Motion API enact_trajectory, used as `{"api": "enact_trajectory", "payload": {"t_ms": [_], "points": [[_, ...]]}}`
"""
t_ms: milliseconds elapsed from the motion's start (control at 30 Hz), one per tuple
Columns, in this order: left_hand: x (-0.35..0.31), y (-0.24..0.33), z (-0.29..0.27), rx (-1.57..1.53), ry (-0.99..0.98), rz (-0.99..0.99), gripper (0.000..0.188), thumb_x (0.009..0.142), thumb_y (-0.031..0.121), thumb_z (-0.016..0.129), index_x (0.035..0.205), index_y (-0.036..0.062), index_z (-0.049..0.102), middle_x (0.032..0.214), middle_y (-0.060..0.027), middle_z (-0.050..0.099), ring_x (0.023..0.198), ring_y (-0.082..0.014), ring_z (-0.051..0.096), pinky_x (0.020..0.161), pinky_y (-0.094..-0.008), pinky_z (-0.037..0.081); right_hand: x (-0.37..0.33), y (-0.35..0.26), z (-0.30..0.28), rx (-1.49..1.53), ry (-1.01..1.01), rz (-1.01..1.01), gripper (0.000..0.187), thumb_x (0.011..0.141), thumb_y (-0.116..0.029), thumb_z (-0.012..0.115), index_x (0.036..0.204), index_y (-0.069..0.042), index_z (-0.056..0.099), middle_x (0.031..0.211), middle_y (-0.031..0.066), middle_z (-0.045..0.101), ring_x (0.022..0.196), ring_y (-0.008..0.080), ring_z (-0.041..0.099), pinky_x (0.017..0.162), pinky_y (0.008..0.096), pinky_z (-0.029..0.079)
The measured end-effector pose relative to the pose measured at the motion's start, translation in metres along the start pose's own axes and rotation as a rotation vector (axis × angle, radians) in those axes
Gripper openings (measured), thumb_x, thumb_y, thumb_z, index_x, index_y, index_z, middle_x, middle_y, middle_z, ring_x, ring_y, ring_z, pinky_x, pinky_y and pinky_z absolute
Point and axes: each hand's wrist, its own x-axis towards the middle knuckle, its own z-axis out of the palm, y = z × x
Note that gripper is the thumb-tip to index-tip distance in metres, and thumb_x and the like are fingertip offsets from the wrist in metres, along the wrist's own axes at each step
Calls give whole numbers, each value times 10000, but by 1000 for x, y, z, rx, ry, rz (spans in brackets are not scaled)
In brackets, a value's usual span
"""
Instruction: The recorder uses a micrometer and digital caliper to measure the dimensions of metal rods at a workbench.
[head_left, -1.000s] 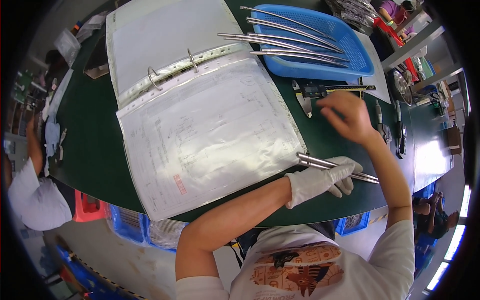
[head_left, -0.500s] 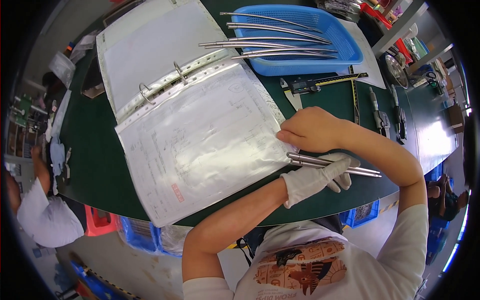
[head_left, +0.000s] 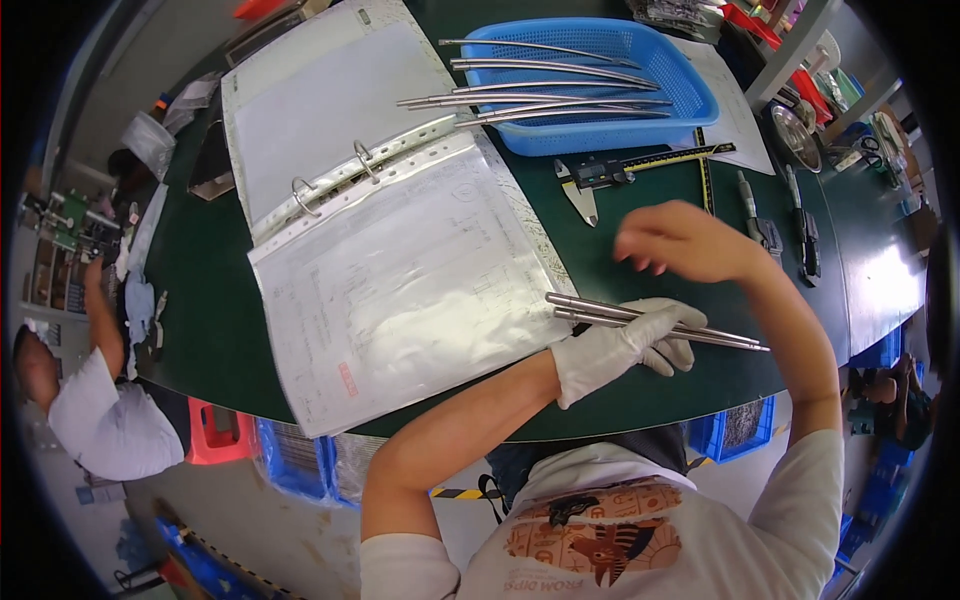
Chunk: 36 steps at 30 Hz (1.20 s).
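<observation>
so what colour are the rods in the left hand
The rods are silver, clearest in the head view.

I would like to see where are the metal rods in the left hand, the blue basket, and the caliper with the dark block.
Metal rods [head_left: 592, 306]: head view, left part of the upper rod.
Blue basket [head_left: 606, 138]: head view, near wall.
Caliper [head_left: 602, 173]: head view, dark block.

I look down through a head-worn fisheye; the left hand and right hand appear near. The table bows outward.
</observation>
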Motion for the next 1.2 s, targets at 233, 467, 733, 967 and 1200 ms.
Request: {"api": "enact_trajectory", "payload": {"t_ms": [233,467,733,967,1200], "points": [[-22,31,6,-171,62,243,458,893,354,359,1101,-43,450,874,-151,579,859,-233,572,795,-327,452,-115,114,-54,632,890,-101,270,871,-264,425,824,-26,544,612,-1,476,534,66,449,479,184,362],[-11,121,-18,-92,499,561,363,872,263,366,1038,-34,492,848,-172,590,860,-292,575,733,-340,479,-114,142,-44,661,1375,-300,240,858,-213,448,775,-10,545,614,1,460,505,58,407,449,183,327],[13,152,-81,-201,765,300,352,876,238,335,1061,-31,465,980,-136,551,923,-266,542,708,-342,483,-99,125,-22,-103,1417,-253,78,779,-16,508,716,8,547,650,64,545,530,122,496,507,218,395],[10,171,-79,-310,767,99,400,886,291,292,1027,-64,411,900,-134,576,766,-249,583,590,-318,491,-104,123,-17,-377,1161,163,421,558,-154,573,957,-22,541,919,113,512,896,277,493,745,364,418],[-34,190,-55,263,920,39,472,856,343,333,1116,-42,416,993,-142,548,845,-236,544,691,-311,446,-102,118,-12,-401,1007,297,517,556,-208,604,1024,-10,509,964,131,481,930,292,482,770,365,423]]}}
